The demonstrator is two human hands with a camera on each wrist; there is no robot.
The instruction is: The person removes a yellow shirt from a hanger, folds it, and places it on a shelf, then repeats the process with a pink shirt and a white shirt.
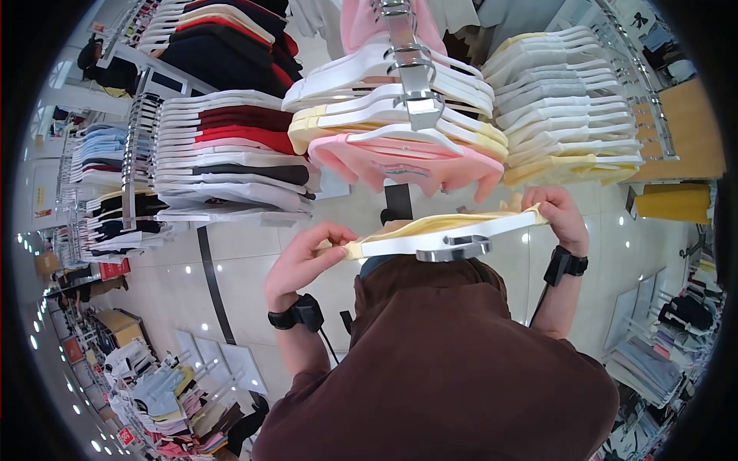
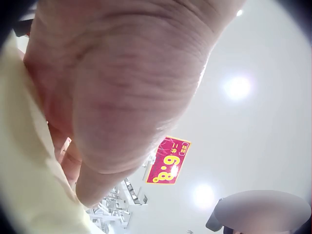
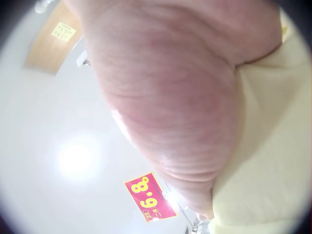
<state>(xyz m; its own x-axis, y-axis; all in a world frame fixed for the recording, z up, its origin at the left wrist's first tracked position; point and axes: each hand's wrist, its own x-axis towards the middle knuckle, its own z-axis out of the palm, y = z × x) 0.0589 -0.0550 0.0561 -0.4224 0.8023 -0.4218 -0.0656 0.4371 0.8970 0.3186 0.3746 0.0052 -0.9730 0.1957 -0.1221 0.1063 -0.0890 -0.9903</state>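
Note:
A pale yellow garment (image 1: 430,223) hangs on a white hanger (image 1: 503,226) in front of the chest, its hook pointing toward the body. At the garment's left shoulder, my left hand (image 1: 311,253) pinches the cloth between thumb and fingers. My right hand (image 1: 560,217) grips the other shoulder end. In the left wrist view the yellow cloth (image 2: 29,161) lies along the left hand (image 2: 126,87). The right wrist view has the cloth (image 3: 268,136) against the right hand (image 3: 170,97), whose fingertips are mostly hidden.
Ahead, a pink garment (image 1: 407,163) hangs at the front of a metal rail (image 1: 423,107). Racks of dark and red clothes (image 1: 246,127) stand left, pale clothes (image 1: 569,115) right. Folded clothes (image 1: 646,365) lie at the lower right.

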